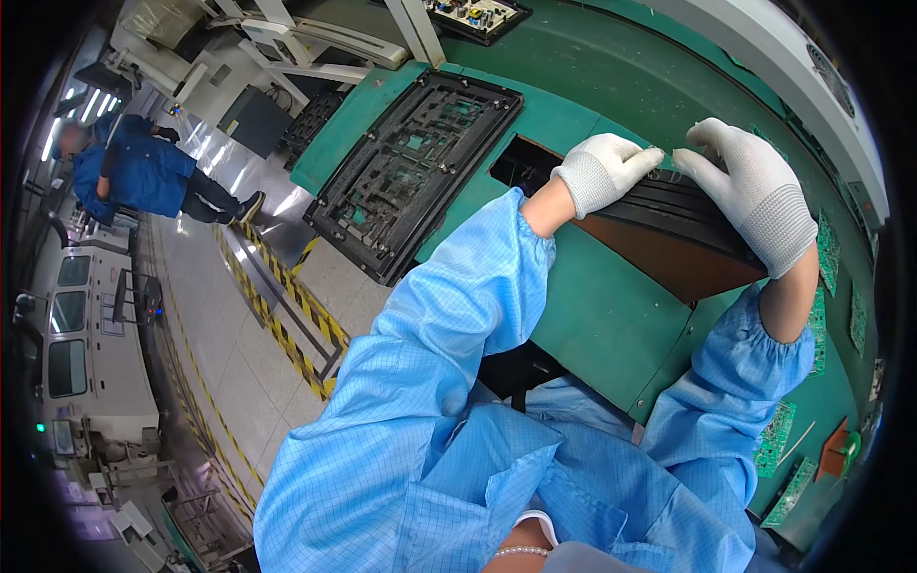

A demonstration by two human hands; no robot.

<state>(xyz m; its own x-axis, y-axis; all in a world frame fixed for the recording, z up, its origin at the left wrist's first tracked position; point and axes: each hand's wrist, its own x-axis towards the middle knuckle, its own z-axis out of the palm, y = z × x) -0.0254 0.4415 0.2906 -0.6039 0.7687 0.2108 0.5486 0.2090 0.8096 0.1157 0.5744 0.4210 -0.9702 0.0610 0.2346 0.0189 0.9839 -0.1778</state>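
My left hand (604, 174), in a white knit glove, is over the far edge of a black ridged part (683, 212). Its thumb and fingers are pressed together, and whatever they pinch is too small to make out. Close by on the right is my right hand (750, 186), gloved the same way, its thumb and curled fingers apart with a gap between them. Thin, wire-like bits show faintly between the two hands. Under the black part is a brown panel (659, 256), set in an opening of the green work surface (611, 329).
A black frame fixture (411, 167) with cutouts lies left of my hands. Green circuit boards (776, 439) line the right side, near a brown block (839, 447). Another board sits in a black tray (475, 17) at the top. A person in blue (143, 167) stands at far left.
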